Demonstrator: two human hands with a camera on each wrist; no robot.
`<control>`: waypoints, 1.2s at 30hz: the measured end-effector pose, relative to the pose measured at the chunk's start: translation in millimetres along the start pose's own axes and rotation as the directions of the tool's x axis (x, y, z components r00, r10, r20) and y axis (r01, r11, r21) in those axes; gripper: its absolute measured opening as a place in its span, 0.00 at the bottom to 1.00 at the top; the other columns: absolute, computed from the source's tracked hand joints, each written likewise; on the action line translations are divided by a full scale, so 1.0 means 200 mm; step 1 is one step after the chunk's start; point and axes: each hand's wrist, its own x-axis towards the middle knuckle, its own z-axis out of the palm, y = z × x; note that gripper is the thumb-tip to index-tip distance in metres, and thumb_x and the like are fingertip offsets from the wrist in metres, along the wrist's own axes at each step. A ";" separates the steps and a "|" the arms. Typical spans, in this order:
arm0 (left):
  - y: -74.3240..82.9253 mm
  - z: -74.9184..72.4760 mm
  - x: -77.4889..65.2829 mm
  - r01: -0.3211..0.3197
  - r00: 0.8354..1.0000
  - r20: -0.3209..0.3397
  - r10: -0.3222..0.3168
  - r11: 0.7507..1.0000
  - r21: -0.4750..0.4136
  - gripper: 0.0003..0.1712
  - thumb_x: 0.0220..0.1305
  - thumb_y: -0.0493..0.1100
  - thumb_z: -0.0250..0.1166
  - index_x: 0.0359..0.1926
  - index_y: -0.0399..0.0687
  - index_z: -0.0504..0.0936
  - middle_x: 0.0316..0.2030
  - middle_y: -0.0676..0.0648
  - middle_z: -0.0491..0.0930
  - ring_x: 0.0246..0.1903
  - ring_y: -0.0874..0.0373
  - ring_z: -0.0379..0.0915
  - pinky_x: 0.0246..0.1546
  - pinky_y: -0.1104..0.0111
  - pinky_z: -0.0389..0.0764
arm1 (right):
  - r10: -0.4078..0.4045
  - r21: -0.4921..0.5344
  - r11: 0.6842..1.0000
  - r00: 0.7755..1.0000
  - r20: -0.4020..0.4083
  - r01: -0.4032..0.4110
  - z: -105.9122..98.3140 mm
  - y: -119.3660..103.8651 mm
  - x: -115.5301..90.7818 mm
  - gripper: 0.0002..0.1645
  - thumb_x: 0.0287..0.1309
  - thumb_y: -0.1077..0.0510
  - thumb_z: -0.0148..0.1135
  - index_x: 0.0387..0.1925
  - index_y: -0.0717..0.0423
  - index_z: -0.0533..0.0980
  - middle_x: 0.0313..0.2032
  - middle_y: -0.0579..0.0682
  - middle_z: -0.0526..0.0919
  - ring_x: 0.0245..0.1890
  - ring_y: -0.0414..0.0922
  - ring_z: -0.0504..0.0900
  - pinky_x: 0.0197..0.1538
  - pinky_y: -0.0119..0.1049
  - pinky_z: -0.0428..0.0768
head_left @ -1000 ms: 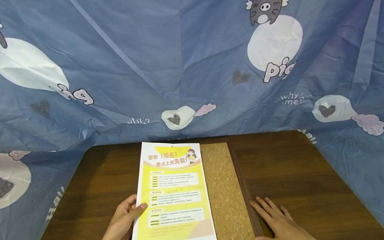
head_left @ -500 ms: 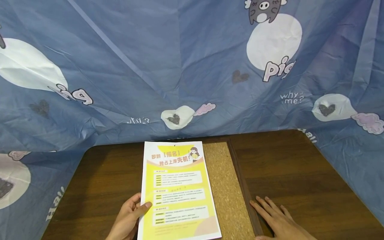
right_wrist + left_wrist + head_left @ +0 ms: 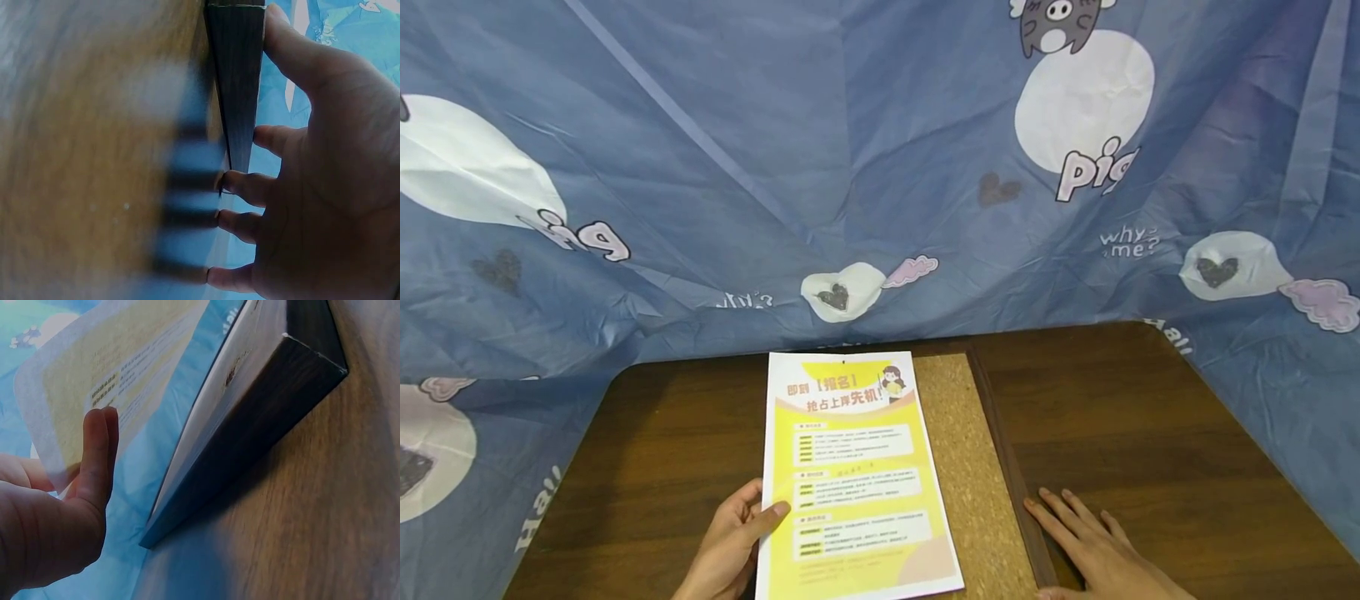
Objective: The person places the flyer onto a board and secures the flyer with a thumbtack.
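My left hand (image 3: pixel 730 537) pinches the left edge of a yellow-and-white printed poster (image 3: pixel 850 467), thumb on its face and fingers behind. In the left wrist view the poster (image 3: pixel 69 375) stands apart from the board frame's side (image 3: pixel 250 419). Beneath it in the head view is a cork board (image 3: pixel 962 450); the poster hides the board's left part. A small dark dot shows near the poster's top edge. With fingers extended, my right hand (image 3: pixel 1093 542) rests by the right side of the board's brown frame (image 3: pixel 1015 475). Thumb and forefinger touch that frame (image 3: pixel 237 62) in the right wrist view.
The board lies on a dark brown wooden table (image 3: pixel 1150 417) with rounded far corners. A blue curtain (image 3: pixel 737 167) with pig and heart prints hangs right behind the table's far edge.
The left hand has slid the poster to the right over the cork board, covering more of the cork. The right hand and the board have kept their places.
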 end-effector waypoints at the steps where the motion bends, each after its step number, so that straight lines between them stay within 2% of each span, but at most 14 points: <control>1: 0.00 0.00 0.00 0.001 1.000 0.000 -0.001 1.000 -0.002 0.27 0.70 0.35 0.60 0.63 0.25 0.61 0.46 0.38 0.84 0.43 0.44 0.83 0.42 0.56 0.82 | -0.001 0.000 1.000 1.000 0.000 0.001 0.00 0.00 0.00 0.55 0.53 0.35 0.69 0.76 0.45 0.57 0.68 0.65 0.66 0.61 0.74 0.66 0.40 0.76 0.68; 13: -0.01 0.06 0.03 0.016 0.998 -0.056 -0.017 1.000 -0.022 0.24 0.68 0.32 0.59 0.61 0.24 0.63 0.42 0.36 0.85 0.40 0.44 0.84 0.40 0.56 0.84 | 0.000 0.008 1.000 1.000 0.004 0.000 0.00 0.00 0.00 0.54 0.53 0.35 0.69 0.76 0.44 0.56 0.68 0.64 0.66 0.61 0.74 0.66 0.40 0.77 0.68; 18: -0.02 0.08 0.04 0.005 0.999 -0.036 -0.005 1.000 -0.023 0.23 0.69 0.32 0.59 0.59 0.25 0.64 0.42 0.37 0.85 0.39 0.45 0.85 0.39 0.57 0.84 | 0.000 0.016 1.000 1.000 0.006 0.000 -0.01 0.00 0.00 0.54 0.54 0.35 0.69 0.76 0.45 0.56 0.68 0.65 0.66 0.62 0.75 0.65 0.41 0.77 0.67; 26: -0.03 0.10 0.05 -0.006 1.000 0.031 0.007 0.999 -0.051 0.22 0.70 0.32 0.58 0.60 0.25 0.64 0.44 0.37 0.84 0.41 0.46 0.84 0.41 0.57 0.84 | -0.010 0.006 1.000 1.000 -0.004 0.010 -0.01 0.00 0.00 0.55 0.54 0.35 0.69 0.76 0.46 0.56 0.68 0.65 0.65 0.62 0.74 0.65 0.41 0.77 0.67; 36: -0.04 0.14 0.07 -0.019 0.999 0.038 0.021 0.998 -0.061 0.21 0.71 0.32 0.58 0.59 0.25 0.64 0.44 0.38 0.85 0.41 0.47 0.84 0.40 0.58 0.84 | -0.011 0.013 1.000 1.000 -0.007 0.012 -0.01 0.00 0.00 0.55 0.54 0.34 0.68 0.76 0.46 0.56 0.68 0.65 0.65 0.62 0.74 0.65 0.42 0.77 0.67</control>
